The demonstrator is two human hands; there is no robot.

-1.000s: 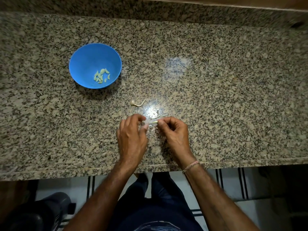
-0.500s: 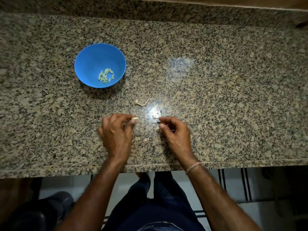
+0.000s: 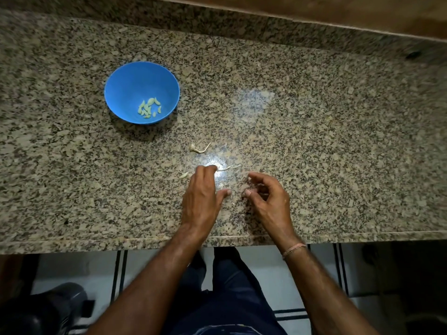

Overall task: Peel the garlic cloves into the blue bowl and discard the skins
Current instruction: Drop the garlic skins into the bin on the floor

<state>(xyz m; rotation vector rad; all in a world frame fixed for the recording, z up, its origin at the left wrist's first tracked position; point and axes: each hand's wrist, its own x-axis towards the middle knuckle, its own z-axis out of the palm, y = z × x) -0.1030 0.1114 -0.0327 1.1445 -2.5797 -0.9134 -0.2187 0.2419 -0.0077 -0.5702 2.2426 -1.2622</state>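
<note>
Blue bowl (image 3: 125, 81) holding peeled garlic cloves (image 3: 149, 107), granite counter (image 3: 314, 141), left hand (image 3: 200, 197) and right hand (image 3: 268, 199) open, empty

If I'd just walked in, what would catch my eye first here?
Probably the bright blue plastic bowl at the counter's left rear, a few pale peeled garlic cloves lying in it. Next, the two bare hands, left hand and right hand, low over papery garlic skin scraps on the speckled granite counter.

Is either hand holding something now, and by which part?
Nothing visibly. Left hand reaches over skins; right hand is curled, apparently empty.
</note>
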